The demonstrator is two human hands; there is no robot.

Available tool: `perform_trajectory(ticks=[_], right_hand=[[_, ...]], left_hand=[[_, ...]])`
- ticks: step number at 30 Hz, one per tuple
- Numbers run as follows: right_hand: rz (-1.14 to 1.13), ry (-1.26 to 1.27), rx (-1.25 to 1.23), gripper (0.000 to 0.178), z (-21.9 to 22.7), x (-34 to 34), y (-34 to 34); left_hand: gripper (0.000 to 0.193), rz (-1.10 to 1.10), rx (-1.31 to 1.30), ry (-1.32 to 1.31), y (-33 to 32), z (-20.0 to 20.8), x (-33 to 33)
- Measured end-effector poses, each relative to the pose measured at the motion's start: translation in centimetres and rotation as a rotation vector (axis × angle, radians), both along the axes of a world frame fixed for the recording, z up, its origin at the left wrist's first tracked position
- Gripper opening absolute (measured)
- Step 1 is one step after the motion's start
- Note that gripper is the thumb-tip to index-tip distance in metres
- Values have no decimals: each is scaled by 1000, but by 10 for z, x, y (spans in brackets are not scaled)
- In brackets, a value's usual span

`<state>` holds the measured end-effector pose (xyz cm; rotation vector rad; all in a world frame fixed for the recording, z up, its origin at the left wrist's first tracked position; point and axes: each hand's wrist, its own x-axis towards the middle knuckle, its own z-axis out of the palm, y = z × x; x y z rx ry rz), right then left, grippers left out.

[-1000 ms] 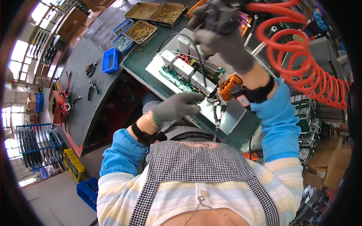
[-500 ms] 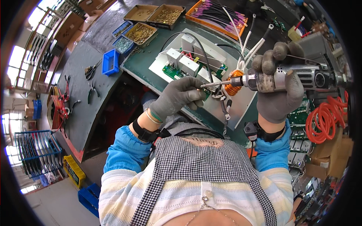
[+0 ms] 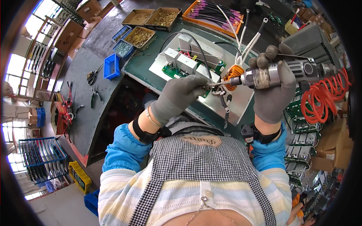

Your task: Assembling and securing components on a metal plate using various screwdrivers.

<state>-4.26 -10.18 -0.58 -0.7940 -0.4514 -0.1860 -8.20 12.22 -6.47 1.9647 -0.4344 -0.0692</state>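
Note:
My right hand (image 3: 273, 88), in a grey glove, is wrapped round a silver power screwdriver (image 3: 302, 70) lying nearly level. Its long bit (image 3: 220, 83) points left, passing in front of an orange copper-wound coil (image 3: 236, 73). At the bit's tip, the fingers of my gloved left hand (image 3: 179, 94) are pinched together; whatever small piece they hold is too hidden to name. Just beyond them a green circuit board (image 3: 170, 71) with white blocks sits on a metal plate (image 3: 241, 109). White cables (image 3: 253, 43) with ring ends rise from the coil, and a dark lug cable (image 3: 226, 107) hangs below it.
Trays of brass hardware (image 3: 166, 18) and blue bins (image 3: 111, 66) stand at the far left, with an orange tray of black cables (image 3: 215, 17) behind the plate. Pliers (image 3: 94, 97) lie on the left bench. A red coiled hose (image 3: 320, 100) hangs at right, above more circuit boards (image 3: 301, 141).
The screwdriver has shifted a little left, its rear end tipping slightly upward. My left fingers have closed in further at the bit's tip. The red hose has swung upward.

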Motion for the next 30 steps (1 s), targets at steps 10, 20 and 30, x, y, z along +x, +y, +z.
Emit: perform_trajectory(ticks=[10,20,30], right_hand=[[-197,188,194,29,4,23,-13],[-279,33,213,27,17,9,-67],[-351,-24,151,25,18,7,-70]], left_hand=[[45,128,-44,395,11,3,4],[54,-660,-596,1304,-56,-34,15],[40,-507,-206,1115,-47,-37,5]])
